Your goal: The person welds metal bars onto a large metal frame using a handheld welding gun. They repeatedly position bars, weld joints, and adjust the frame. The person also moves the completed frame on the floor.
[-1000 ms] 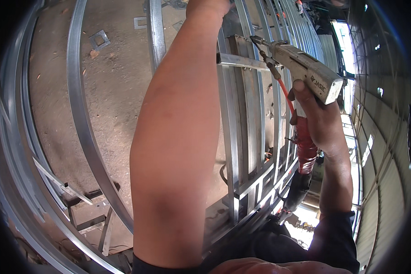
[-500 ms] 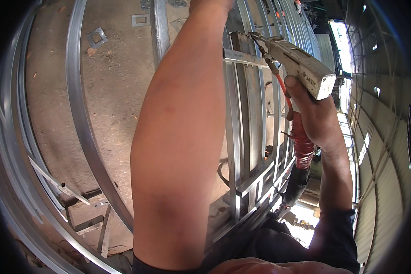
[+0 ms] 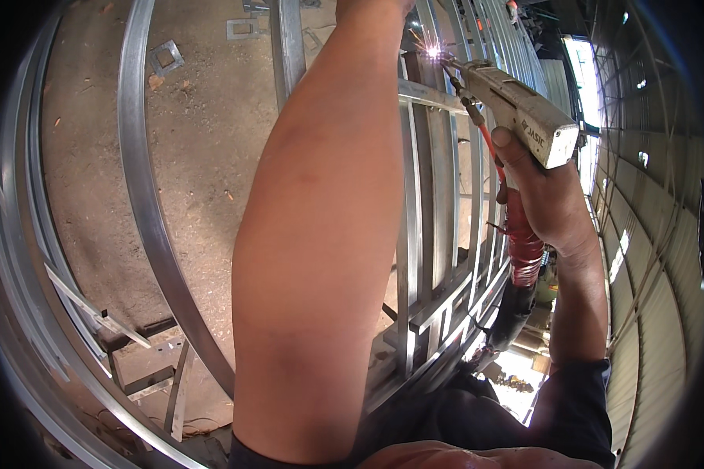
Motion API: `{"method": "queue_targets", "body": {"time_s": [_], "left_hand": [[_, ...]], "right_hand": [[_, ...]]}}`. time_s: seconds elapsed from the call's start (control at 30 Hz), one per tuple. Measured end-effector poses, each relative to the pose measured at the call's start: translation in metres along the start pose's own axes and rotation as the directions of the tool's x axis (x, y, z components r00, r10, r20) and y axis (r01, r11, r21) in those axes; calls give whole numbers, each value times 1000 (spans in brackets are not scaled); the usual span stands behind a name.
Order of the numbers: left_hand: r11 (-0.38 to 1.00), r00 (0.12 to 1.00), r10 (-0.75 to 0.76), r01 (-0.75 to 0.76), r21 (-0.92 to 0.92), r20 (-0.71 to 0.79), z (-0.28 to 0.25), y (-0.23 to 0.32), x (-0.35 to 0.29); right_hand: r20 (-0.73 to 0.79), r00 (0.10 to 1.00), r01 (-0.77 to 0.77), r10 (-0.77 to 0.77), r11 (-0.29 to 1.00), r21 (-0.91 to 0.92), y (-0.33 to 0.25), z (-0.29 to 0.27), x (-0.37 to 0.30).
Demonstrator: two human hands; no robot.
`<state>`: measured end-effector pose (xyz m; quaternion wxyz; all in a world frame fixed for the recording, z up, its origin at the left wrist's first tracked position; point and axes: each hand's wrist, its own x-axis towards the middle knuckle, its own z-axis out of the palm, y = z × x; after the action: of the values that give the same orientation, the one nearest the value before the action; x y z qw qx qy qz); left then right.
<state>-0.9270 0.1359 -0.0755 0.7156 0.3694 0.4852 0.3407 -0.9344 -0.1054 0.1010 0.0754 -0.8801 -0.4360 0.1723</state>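
My right hand (image 3: 551,199) is wrapped round the handle of a pale, boxy welding gun (image 3: 516,105). The thumb rests at the rear underside of its body. An orange hose (image 3: 489,144) runs beneath the gun, and red wrapping (image 3: 524,242) covers the cable below my hand. At the nozzle a bright arc (image 3: 433,52) throws sparks by the upper end of a steel frame member (image 3: 426,74). My left forearm (image 3: 317,211) stretches up across the middle. Its hand (image 3: 377,5) is cut off by the top edge, fingers unseen, a little left of the arc.
Long metal tubes (image 3: 145,172) curve along the left over a dirt floor (image 3: 203,164). Square plates with cut-out centres (image 3: 166,57) lie on the ground. A frame with crossbars (image 3: 430,95) stands right of my forearm. Corrugated wall sheeting (image 3: 665,273) rises at far right.
A bright arc with sparks has appeared at the welding gun's nozzle. My left forearm, the gun and my right hand sit slightly farther right in the picture; the grip is unchanged.
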Motion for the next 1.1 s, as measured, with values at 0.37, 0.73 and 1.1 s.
{"method": "queue_targets", "body": {"time_s": [0.37,0.73,1.1], "left_hand": [[565,899,335,-430,704,281,5,-3,37],[993,986,-20,0,121,164,-11,10,0],[989,988,147,-147,10,-43,-4,-2,-6]], "right_hand": [[32,999,-24,24,1000,5,-7,-3,-3],[-1,999,-49,49,998,-42,-1,-6,-6],[-4,1000,-10,10,999,-31,0,-9,-8]]}}
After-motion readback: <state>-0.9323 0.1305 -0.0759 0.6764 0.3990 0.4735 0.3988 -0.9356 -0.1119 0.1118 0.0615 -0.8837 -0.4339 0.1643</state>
